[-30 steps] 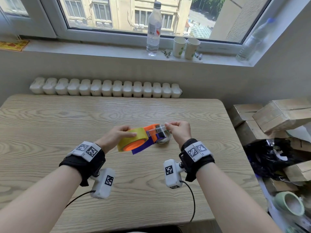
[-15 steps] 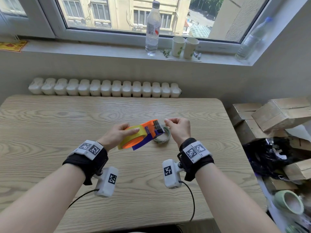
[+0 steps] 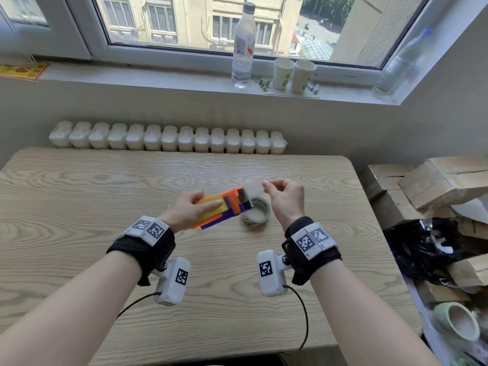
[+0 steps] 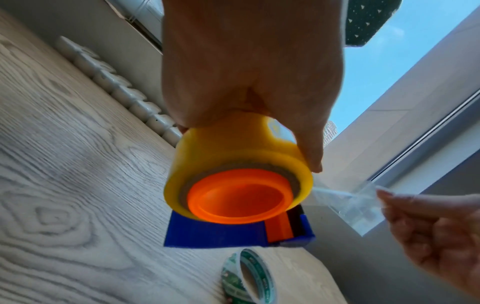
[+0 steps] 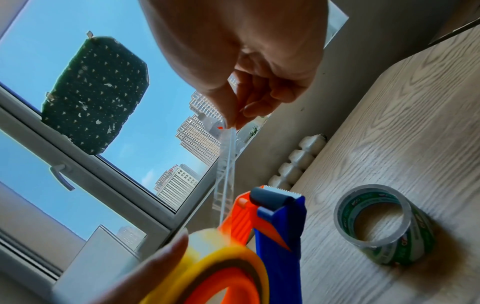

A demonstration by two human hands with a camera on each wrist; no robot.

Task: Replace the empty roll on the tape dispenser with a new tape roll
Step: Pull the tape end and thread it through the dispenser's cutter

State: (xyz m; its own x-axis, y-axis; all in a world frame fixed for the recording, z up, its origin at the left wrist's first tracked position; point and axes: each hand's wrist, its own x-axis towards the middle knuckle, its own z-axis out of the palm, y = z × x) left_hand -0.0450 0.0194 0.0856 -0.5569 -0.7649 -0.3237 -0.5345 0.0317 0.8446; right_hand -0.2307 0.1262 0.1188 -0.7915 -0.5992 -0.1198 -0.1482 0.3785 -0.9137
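Lifted farther out, clear tape strip (image 4: 345, 202), barely visible, pinched by right hand (image 3: 284, 198); left hand (image 3: 188, 210) grips dispenser (image 3: 232, 204).

— From my feed I see a light wood-grain table (image 3: 105, 202) with rounded corners, pushed up near the radiator.

— Anything resting on it?

— Just one item: an empty tape roll (image 3: 256, 212), a thin ring with green print. My right-wrist view shows that ring (image 5: 384, 224) lying flat on the wood, hole up, nothing else touching it.
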